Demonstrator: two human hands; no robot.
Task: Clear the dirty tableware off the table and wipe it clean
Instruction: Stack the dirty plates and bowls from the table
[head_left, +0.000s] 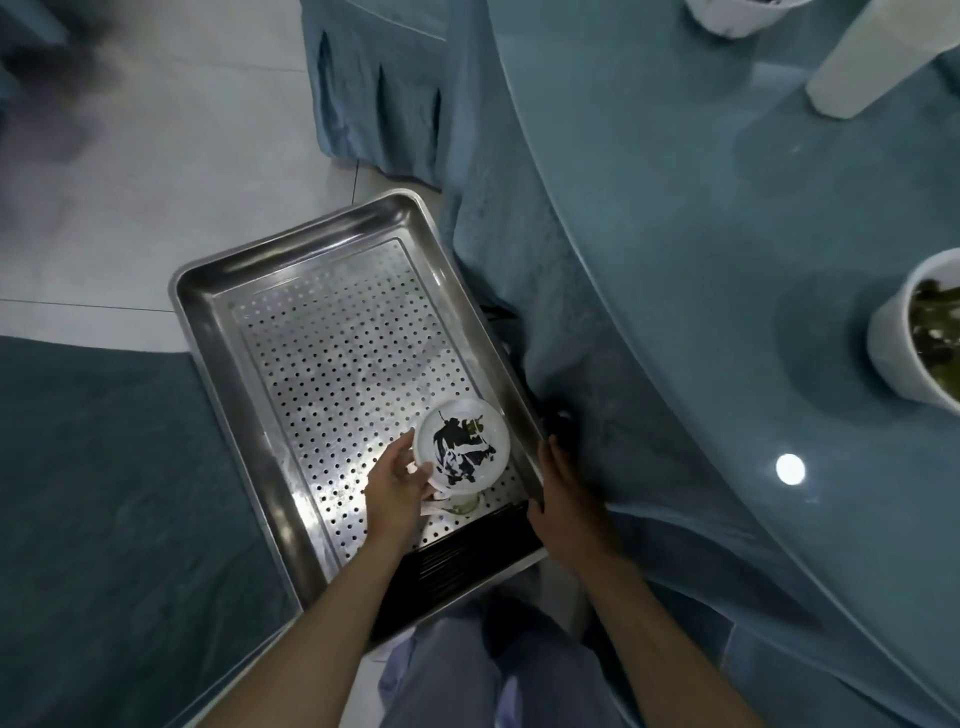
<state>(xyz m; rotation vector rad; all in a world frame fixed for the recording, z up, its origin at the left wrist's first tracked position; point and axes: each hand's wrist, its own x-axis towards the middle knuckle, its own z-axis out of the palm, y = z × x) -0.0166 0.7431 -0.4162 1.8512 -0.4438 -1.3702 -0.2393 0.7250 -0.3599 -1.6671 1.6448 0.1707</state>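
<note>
Table (675, 234): round, blue cloth under glass; a white cup (904, 343) of wet leaves stands on it.
Tray (218, 291): perforated steel, beside the table.
Bowl (462, 449): white, dark scraps inside; in the tray's near right corner.
Left hand (397, 486): grips the bowl's side.
Right hand (558, 493): on the tray's right rim; grip cannot be told.

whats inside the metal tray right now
A white bowl with dark leftovers, held by the left hand, at the near right corner of the metal tray. Something pale shows beneath it, mostly covered by the bowl, so unidentifiable. Elsewhere only the perforated floor.
</note>
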